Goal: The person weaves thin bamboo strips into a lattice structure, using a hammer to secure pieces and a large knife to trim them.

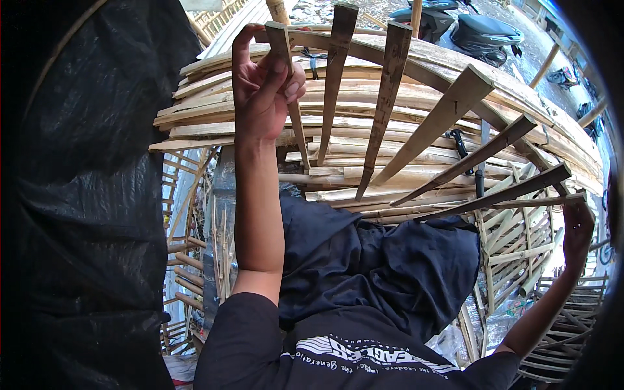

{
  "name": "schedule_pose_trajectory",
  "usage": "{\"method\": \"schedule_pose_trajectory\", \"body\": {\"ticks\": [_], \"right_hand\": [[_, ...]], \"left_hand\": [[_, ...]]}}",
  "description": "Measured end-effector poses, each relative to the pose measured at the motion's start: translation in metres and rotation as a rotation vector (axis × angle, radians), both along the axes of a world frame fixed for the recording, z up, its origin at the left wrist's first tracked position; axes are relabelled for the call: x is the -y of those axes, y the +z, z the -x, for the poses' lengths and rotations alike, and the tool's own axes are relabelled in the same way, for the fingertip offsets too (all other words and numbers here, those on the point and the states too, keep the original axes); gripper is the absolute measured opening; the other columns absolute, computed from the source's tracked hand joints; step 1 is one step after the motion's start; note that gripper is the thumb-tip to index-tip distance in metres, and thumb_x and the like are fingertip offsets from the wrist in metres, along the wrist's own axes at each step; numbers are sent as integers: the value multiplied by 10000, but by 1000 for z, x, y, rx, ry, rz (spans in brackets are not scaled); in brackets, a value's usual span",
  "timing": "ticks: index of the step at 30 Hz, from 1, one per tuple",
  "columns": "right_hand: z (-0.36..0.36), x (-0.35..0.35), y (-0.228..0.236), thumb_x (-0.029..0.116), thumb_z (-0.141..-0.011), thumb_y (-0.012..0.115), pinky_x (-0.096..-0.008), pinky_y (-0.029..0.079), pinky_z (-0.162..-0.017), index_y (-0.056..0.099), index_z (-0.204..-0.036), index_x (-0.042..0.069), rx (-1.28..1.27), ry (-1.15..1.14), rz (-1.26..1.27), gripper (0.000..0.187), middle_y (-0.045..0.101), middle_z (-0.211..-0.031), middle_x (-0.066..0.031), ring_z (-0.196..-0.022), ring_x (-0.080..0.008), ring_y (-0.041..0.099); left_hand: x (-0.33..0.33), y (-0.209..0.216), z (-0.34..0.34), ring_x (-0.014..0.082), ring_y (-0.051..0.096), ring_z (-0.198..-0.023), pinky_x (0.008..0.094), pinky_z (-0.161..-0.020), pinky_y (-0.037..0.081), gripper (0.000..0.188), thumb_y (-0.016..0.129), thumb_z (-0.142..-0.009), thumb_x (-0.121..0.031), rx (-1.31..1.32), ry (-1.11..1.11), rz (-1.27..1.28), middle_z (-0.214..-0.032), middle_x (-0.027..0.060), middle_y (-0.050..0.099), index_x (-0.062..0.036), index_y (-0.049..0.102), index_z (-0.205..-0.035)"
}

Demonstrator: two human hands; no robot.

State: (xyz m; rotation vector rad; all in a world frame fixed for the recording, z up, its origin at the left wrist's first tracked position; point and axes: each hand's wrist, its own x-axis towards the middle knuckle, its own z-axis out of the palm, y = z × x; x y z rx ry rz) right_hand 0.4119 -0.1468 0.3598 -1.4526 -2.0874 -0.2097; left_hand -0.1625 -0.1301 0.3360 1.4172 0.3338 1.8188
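Observation:
Raised in front of me is a wooden slat frame (386, 107): several flat slats fan out across one long cross strip (426, 75), and a nail shows in a middle slat. My left hand (265, 97) is closed round the leftmost slat close to where it crosses the strip, thumb in front and forefinger hooked over the strip's end. At the far right, my right hand (577, 231) grips the rightmost slat's outer end; its fingers are dark and partly hidden. Behind the frame lies a wide stack of split bamboo strips (208, 107).
A black tarp (91, 195) hangs along the left. Dark cloth (383, 260) covers my lap. Thin bamboo sticks (221, 253) stand beside my left arm, and bamboo lattice (520, 250) lies at the right. A dark tool (480, 175) rests by the strips. Motorbikes (484, 32) are parked beyond.

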Motion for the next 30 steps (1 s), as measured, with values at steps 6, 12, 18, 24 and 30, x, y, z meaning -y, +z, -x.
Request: {"method": "schedule_pose_trajectory", "body": {"ticks": [6, 12, 18, 24, 30], "right_hand": [[-4, -2, 1, 135, -940, 592, -320, 419, -635, 594, -961, -26, 77, 8, -70, 163, 593, -798, -72, -692, -120, 481], [-12, -8, 11, 123, -891, 660, -353, 463, -767, 591, -1116, 5, -41, -12, 199, 263, 625, -980, -99, -875, -187, 572], [35, -1, 89, 334, -948, 546, -414, 383, -1038, 515, -1301, 38, 311, 173, -22, 462, 553, -1308, -118, -1184, -253, 529], [142, -4, 159, 310, -977, 513, -405, 379, -1057, 551, -1285, 81, 504, 305, -366, 386, 589, -1270, -118, -1213, -256, 539], [332, -40, 137, 382, -938, 573, -381, 433, -1002, 573, -1236, 53, 429, 652, -334, 444, 653, -1148, -115, -1139, -247, 595]], "left_hand": [[-2, -2, 1, 110, 444, -536, 261, -503, 337, 564, 664, -900, -134, 4, -22, 14, -663, 30, 531, -165, 317, -1344], [-1, -5, -1, 117, 466, -540, 256, -489, 333, 593, 679, -884, -112, 44, 19, 34, -677, 38, 554, -167, 321, -1353], [-7, -15, -1, 132, 511, -568, 255, -475, 371, 601, 684, -866, -34, 125, -40, 18, -883, 124, 649, -134, 317, -1330], [-8, -14, -15, 130, 511, -583, 243, -492, 369, 532, 658, -895, -77, 60, 66, 9, -887, 105, 659, -128, 341, -1319], [2, -7, -18, 123, 623, -598, 208, -470, 507, 461, 699, -867, -63, 29, 87, 150, -1021, 216, 681, -112, 399, -1213]]}}
